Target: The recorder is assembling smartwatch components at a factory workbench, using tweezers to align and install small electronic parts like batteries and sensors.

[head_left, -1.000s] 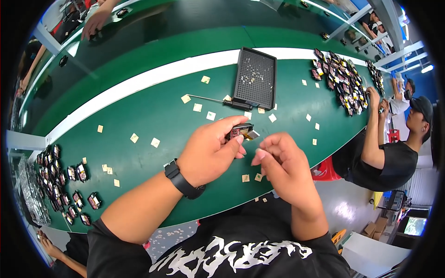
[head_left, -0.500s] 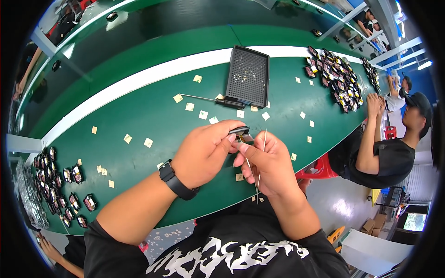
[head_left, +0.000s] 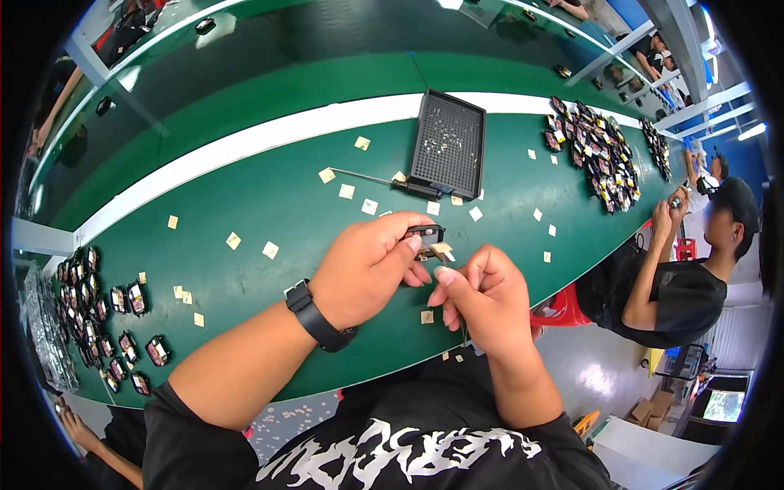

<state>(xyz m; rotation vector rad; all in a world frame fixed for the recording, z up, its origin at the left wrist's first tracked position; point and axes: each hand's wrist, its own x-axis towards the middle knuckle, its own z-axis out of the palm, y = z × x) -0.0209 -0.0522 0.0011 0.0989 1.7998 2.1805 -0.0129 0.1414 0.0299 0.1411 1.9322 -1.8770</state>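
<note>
My left hand (head_left: 367, 273) grips a small black part (head_left: 425, 233) with a red inside, held above the green table (head_left: 269, 212). A black band sits on that wrist. My right hand (head_left: 483, 300) is closed beside it, its fingertips pinching a small beige square (head_left: 442, 249) against the part's lower edge. A thin tool hangs below the right fist, mostly hidden. Both hands meet near the table's front edge.
A black perforated tray (head_left: 447, 145) lies ahead with a black-handled screwdriver (head_left: 384, 181) beside it. Several beige squares (head_left: 347, 191) are scattered about. Heaps of small black parts lie at far left (head_left: 90, 302) and far right (head_left: 596, 151). A seated person (head_left: 678, 269) works at right.
My hands have stayed together over the part. The right hand shifted from above the part to just below it, pressing a beige square at its edge.
</note>
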